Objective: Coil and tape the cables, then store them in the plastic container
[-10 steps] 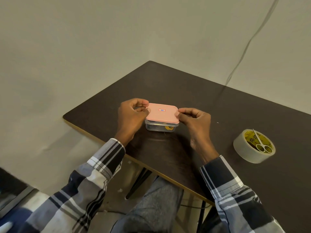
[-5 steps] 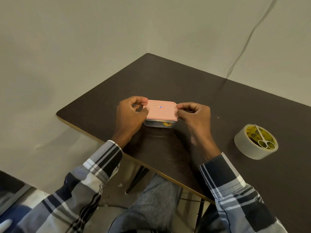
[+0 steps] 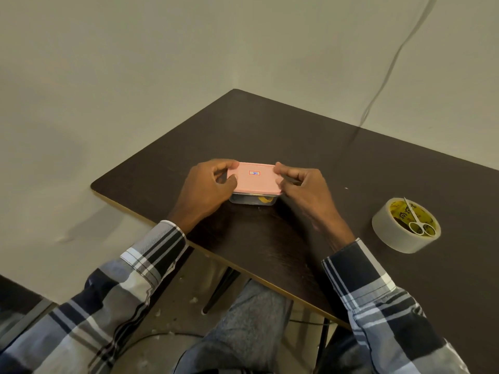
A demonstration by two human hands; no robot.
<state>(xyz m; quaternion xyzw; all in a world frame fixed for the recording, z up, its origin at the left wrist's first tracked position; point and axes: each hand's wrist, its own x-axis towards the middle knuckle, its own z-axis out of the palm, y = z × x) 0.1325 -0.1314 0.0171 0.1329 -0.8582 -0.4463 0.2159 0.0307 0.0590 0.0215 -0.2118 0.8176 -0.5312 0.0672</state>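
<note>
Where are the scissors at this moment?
In the head view the small scissors lie on top of the tape roll, on the table's right side, right of the right hand and the pink-lidded container.

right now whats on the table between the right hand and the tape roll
Nothing large: in the head view, the dark table is bare between the right hand and the tape roll, apart from a tiny pale speck. The scissors sit inside the roll.

You can see a small white sticker (image 3: 254,173) with a red border in the middle of the frame, on the pink plastic lid (image 3: 255,178). Its blue marks are too small to read. The black print on the yellow core of the tape roll (image 3: 405,224) at the right cannot be read either.
</note>
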